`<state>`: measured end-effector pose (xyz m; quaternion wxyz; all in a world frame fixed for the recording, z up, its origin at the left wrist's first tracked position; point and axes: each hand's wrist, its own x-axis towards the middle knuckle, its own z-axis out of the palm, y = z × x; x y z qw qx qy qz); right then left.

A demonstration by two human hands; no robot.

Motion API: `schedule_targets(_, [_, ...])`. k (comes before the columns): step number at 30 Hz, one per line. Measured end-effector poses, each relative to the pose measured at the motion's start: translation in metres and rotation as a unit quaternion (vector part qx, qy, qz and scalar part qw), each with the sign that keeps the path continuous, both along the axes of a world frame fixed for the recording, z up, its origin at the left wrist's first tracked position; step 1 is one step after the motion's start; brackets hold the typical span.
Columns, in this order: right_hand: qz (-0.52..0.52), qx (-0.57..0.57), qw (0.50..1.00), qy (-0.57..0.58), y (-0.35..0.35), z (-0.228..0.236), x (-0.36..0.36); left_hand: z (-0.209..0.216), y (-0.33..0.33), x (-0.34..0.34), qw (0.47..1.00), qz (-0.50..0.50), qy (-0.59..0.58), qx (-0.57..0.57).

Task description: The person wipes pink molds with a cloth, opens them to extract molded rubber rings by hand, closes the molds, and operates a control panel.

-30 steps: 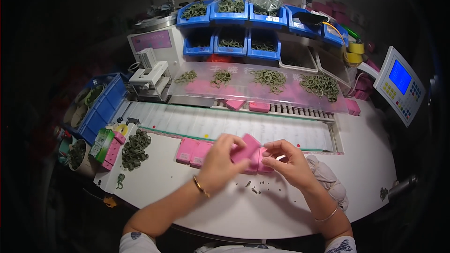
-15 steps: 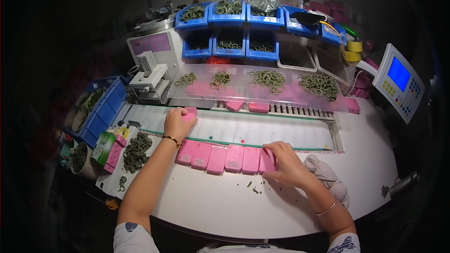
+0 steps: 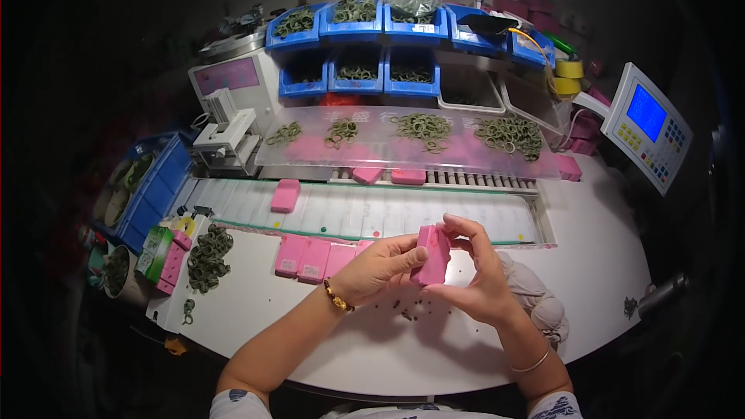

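Note:
Over the near edge of the belt a pink block (image 3: 431, 256) is held tilted up between my two hands. My left hand (image 3: 382, 268) pinches it from the left, thumb across its face. Curved around its right side, my right hand (image 3: 479, 275) has a finger at the top edge and the thumb at the bottom edge. More pink blocks (image 3: 290, 254) stand in a row on the white table, partly hidden behind my left hand. A single pink block (image 3: 285, 195) lies on the white belt (image 3: 357, 209).
Green rings lie on a clear shelf (image 3: 372, 157) and fill blue bins (image 3: 357, 23). A ring pile (image 3: 208, 257) is at the left. A white cloth bundle (image 3: 531, 295) sits beside my right forearm. A control panel (image 3: 649, 126) stands at the right.
My left hand has let go of the block on the belt and come right to the held block. My right hand has lifted that block from the row's right end. The view has shifted slightly.

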<state>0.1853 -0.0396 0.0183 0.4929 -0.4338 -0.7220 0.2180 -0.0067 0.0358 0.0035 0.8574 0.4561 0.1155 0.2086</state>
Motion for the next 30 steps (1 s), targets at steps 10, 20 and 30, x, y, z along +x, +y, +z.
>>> schedule_targets(10, [-0.012,-0.056,0.998,-0.033,-0.007,0.001,0.004,0.006,-0.015,0.011,0.941,0.092,0.084,0.314])
schedule_targets(20, [-0.012,-0.151,0.923,0.353,-0.009,-0.001,-0.009,0.004,-0.021,0.017,0.980,0.186,-0.021,0.065])
schedule_targets(30, [0.050,0.065,0.990,-0.115,-0.024,0.000,-0.039,0.002,-0.019,0.013,0.947,0.286,-0.054,-0.138])
